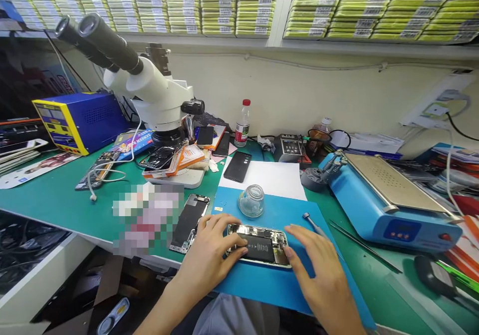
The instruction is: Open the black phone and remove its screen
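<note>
An opened phone body (262, 245) with its black battery and circuit boards exposed lies on a blue work mat (262, 280) at the front of the green bench. My left hand (213, 247) rests at the phone's left end, fingers curled down and pressing onto its edge. My right hand (318, 265) lies at the phone's right end, fingers bent with the tips touching its corner. A detached screen panel (189, 221) lies just left of the mat. A small screwdriver (316, 226) rests on the mat beyond my right hand.
A small glass jar (251, 200) stands on the mat behind the phone. A white stereo microscope (149, 88) stands at the back left, next to a blue power supply (80, 120). A blue heating plate machine (389, 200) sits to the right. Tweezers (364, 247) lie beside the mat.
</note>
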